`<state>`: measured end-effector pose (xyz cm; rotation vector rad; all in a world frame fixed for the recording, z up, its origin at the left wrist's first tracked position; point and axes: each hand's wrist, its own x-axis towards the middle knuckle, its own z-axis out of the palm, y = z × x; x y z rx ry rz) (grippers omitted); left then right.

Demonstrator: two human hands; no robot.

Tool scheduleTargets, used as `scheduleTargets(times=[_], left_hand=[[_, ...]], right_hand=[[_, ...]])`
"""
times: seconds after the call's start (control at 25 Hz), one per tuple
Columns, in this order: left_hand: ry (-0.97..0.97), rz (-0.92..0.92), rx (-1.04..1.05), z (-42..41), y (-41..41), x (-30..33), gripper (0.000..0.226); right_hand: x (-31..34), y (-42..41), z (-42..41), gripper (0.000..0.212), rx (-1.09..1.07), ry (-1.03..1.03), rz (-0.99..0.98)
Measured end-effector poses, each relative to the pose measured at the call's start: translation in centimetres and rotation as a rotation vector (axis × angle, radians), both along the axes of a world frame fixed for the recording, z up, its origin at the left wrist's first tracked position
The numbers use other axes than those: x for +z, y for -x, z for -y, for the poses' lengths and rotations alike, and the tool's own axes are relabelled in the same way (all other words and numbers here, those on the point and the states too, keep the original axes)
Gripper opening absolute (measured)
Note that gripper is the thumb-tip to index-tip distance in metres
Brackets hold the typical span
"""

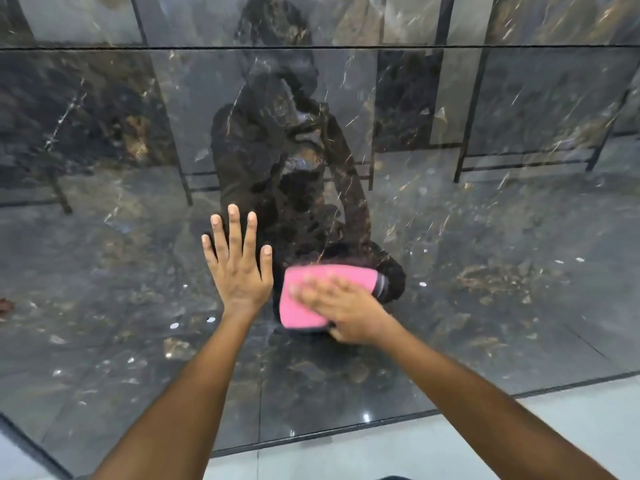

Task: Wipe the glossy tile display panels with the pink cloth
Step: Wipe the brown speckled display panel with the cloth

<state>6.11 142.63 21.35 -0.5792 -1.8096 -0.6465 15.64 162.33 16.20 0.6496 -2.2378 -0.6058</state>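
A dark glossy marble-patterned tile panel [485,237] fills most of the view and mirrors a person and the room. My left hand [239,265] lies flat on it with its fingers spread and straight. Just to its right, my right hand [343,306] presses a folded pink cloth [301,306] against the panel with flat fingers. The right hand and the cloth are blurred by motion. The cloth has a dark striped edge at its upper right.
A horizontal seam [311,47] separates this panel from another glossy panel [346,19] above. The panel's lower edge [450,410] runs diagonally, with pale floor tiles [519,427] below it. Reflections show black display frames behind me.
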Motion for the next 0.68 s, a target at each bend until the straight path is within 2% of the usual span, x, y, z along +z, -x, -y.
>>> scheduleTargets(times=[0.04, 0.08, 0.12, 0.16, 0.24, 0.32, 0.4, 0.44, 0.48, 0.52, 0.6, 0.68], left_hand=[[0.007, 0.005, -0.026, 0.2, -0.1, 0.0, 0.064], [0.011, 0.025, -0.048, 0.5, -0.3, -0.2, 0.065], [0.015, 0.055, -0.062, 0.8, -0.5, -0.8, 0.066], [0.026, 0.081, -0.068, 1.2, -0.7, -2.1, 0.066], [0.076, 0.109, -0.057, 1.9, -1.1, -6.6, 0.063], [0.129, 0.079, 0.004, 1.9, -0.7, -10.5, 0.059], [0.099, 0.024, 0.052, 1.2, 0.2, -11.9, 0.057], [0.068, 0.004, 0.065, 0.8, 0.4, -12.0, 0.057], [0.046, -0.019, 0.075, 0.6, 0.6, -11.8, 0.057], [0.039, -0.046, 0.079, 0.5, 0.8, -11.7, 0.056], [0.042, -0.079, 0.061, 0.8, 1.0, -12.2, 0.056], [0.045, -0.107, 0.060, 1.1, 0.9, -12.5, 0.056]], right_hand=[[-2.8, -0.7, -0.5, 0.088, -0.019, -0.241, 0.142], [-4.4, -1.4, -1.5, 0.086, -0.013, -0.398, 0.245], [-4.5, -1.8, -2.9, 0.084, 0.024, -0.460, 0.298], [-3.4, -2.3, -4.3, 0.084, 0.067, -0.427, 0.296], [0.2, -3.1, -7.6, 0.086, 0.049, -0.087, 0.085], [3.9, -4.2, -10.8, 0.078, -0.060, 0.486, -0.242], [2.8, -4.9, -11.3, 0.076, -0.181, 1.035, -0.491], [0.1, -4.7, -10.3, 0.079, -0.282, 1.162, -0.533], [-3.5, -4.6, -8.6, 0.084, -0.372, 1.167, -0.470], [-7.5, -4.6, -6.6, 0.091, -0.402, 1.027, -0.353], [-13.0, -5.0, -4.6, 0.103, -0.294, 0.449, -0.059], [-12.5, -5.3, -6.8, 0.097, -0.118, -0.116, 0.075]])
